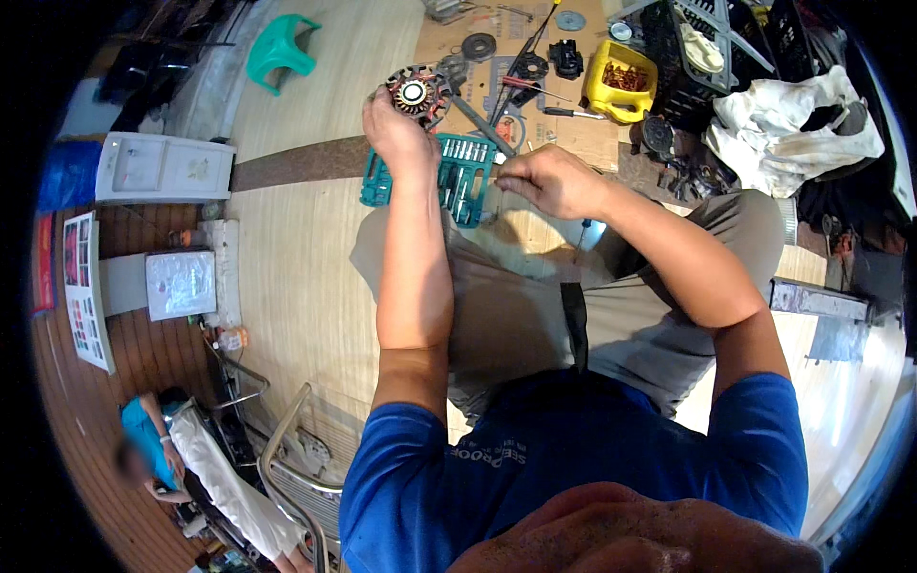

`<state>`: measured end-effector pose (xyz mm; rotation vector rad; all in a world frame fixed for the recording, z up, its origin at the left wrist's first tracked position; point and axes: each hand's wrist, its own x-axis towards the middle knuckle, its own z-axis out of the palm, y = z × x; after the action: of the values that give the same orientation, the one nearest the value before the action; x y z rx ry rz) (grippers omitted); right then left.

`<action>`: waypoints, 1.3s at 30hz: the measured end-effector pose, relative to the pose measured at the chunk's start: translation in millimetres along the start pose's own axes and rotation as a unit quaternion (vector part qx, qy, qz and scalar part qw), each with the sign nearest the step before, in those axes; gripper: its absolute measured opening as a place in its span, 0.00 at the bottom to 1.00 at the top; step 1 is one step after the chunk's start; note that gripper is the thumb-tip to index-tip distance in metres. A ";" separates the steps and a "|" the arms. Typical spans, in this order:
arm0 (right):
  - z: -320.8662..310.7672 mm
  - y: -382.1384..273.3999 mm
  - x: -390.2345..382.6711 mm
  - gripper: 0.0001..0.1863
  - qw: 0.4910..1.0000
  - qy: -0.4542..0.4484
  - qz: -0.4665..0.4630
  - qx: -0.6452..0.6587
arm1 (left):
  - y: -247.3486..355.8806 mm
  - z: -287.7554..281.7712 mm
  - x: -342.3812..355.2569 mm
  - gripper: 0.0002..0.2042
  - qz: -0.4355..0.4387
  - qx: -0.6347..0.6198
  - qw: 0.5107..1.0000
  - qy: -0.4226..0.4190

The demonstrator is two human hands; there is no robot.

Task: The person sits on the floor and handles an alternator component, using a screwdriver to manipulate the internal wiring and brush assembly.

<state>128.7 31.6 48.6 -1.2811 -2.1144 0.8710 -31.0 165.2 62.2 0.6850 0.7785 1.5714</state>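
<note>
The left hand (396, 129) clamps the copper-wound stator (415, 93) at twelve o'clock, steadying it. The right hand (554, 179), fingers pinched on something too small to tell, hovers at the teal socket set (458, 172), probably picking a bit.

Hidden and unclear parts

The left hand (399, 134) is covering part of the round stator (416, 94); the right hand (552, 180) is pinching something too small to tell, while its forearm is hiding part of the teal socket tray (460, 172).
</note>
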 end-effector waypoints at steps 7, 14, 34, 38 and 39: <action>-69.4 -7.1 -10.3 0.13 0.968 0.198 -0.021 0.151 | 19.8 -5.2 -5.5 0.12 0.287 0.438 0.849 -0.070; -62.6 78.5 -9.3 0.15 0.956 0.247 0.158 0.003 | 39.1 0.7 -3.3 0.12 -0.174 0.115 0.967 -0.147; -17.8 -17.4 22.2 0.27 0.973 0.230 0.001 -0.018 | 6.3 22.8 -37.0 0.09 0.139 0.109 0.984 -0.023; -6.6 -17.7 31.2 0.16 0.956 0.212 0.059 0.193 | -2.6 19.7 -37.7 0.10 0.181 0.160 0.969 -0.060; -8.5 -21.2 30.5 0.16 0.956 0.212 0.058 0.195 | -2.7 14.2 -32.5 0.10 0.181 0.163 0.968 -0.060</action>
<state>109.7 54.0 73.0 -1.2523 -1.4625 0.9099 -13.8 134.7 68.6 1.2067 0.8645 1.7250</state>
